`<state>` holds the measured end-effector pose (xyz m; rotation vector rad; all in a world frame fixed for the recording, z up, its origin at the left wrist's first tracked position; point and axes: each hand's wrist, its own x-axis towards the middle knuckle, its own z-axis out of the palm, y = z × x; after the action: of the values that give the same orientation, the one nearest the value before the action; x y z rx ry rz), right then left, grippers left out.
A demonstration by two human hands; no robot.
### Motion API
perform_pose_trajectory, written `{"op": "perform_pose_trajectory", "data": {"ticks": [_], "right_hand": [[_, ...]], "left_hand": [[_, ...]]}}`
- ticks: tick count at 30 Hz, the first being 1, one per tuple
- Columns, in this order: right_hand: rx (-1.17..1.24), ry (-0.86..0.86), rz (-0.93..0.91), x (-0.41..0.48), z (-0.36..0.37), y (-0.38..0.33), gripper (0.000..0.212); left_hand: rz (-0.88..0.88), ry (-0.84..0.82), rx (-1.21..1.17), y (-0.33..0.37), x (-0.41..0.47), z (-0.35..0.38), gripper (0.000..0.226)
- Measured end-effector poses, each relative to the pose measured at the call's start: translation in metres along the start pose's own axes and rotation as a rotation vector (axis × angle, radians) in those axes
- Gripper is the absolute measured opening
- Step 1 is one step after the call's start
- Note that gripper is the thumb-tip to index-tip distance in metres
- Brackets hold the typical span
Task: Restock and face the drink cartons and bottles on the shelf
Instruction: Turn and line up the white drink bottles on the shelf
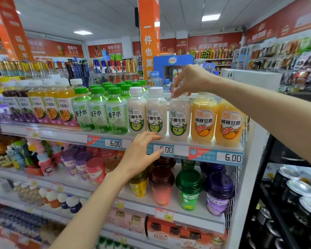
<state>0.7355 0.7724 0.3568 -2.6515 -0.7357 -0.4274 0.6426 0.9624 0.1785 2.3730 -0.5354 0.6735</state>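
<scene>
1. Cream-white coconut milk bottle (179,117) stands upright on the top shelf (201,147), between a matching milk bottle (156,112) and an orange drink bottle (203,117).
2. We pinch its cap from above with our right hand (190,80), the grip closed around the top.
3. Our left hand (142,151) rests open-fingered against the shelf edge, over a price tag (166,150), holding nothing.

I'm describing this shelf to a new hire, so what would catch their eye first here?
The right hand pinching the cap of the third milky bottle on the top shelf, beside two orange bottles. Below it, the left hand rests over a 6.00 price tag on the shelf edge.
</scene>
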Motion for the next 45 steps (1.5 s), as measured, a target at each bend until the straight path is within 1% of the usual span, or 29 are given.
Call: {"op": "perform_pose_trajectory", "data": {"ticks": [3,6,8,10,12,13,14,15,17,24,30,32,35,40,42,45], "right_hand": [[-0.007,0.012,-0.013,0.001,0.003,0.002,0.035],[-0.049,-0.018,-0.044,-0.004,-0.001,0.002,0.041],[-0.107,-0.047,-0.064,-0.012,-0.01,0.002,0.052],[-0.244,-0.058,-0.038,-0.019,-0.024,0.006,0.067],[-0.41,-0.138,0.002,-0.027,-0.038,0.012,0.079],[-0.449,-0.198,0.012,-0.031,-0.043,0.016,0.077],[-0.453,-0.24,0.016,-0.034,-0.045,0.019,0.07],[-0.428,-0.254,0.018,-0.037,-0.046,0.023,0.063],[-0.339,-0.224,0.014,-0.04,-0.045,0.029,0.054],[-0.097,-0.03,0.014,-0.046,-0.03,0.037,0.042],[0.007,0.2,-0.008,-0.058,-0.049,0.027,0.048],[0.041,0.242,-0.031,-0.061,-0.06,0.02,0.046],[0.12,0.256,-0.058,-0.068,-0.066,0.009,0.041],[0.299,0.135,-0.082,-0.092,-0.037,-0.01,0.032],[0.374,0.113,-0.106,-0.101,-0.015,-0.016,0.029],[0.491,0.126,-0.108,-0.11,0.017,-0.023,0.024]], "left_hand": [[0.006,0.0,0.004,0.003,0.001,0.002,0.038],[0.012,-0.006,0.001,0.006,0.001,0.006,0.037],[0.013,-0.004,0.001,0.007,0.0,0.007,0.037],[0.012,-0.002,0.003,0.008,0.0,0.009,0.037],[0.01,-0.003,0.012,0.01,0.0,0.01,0.036],[0.007,-0.005,0.018,0.011,0.001,0.011,0.036],[0.003,-0.008,0.027,0.013,0.001,0.012,0.036],[0.0,-0.011,0.036,0.014,0.002,0.013,0.035],[0.0,-0.018,0.053,0.018,0.003,0.016,0.035],[-0.019,-0.036,0.097,0.028,0.003,0.021,0.036],[-0.002,-0.009,0.054,0.042,0.0,0.011,0.034],[0.001,0.008,0.009,0.05,0.0,0.007,0.034],[-0.024,0.028,-0.087,0.066,-0.001,0.001,0.04],[-0.163,0.006,-0.302,0.093,-0.002,-0.004,0.064],[-0.229,0.012,-0.349,0.096,-0.005,-0.004,0.065],[-0.338,0.04,-0.4,0.086,-0.017,0.0,0.06]]}}
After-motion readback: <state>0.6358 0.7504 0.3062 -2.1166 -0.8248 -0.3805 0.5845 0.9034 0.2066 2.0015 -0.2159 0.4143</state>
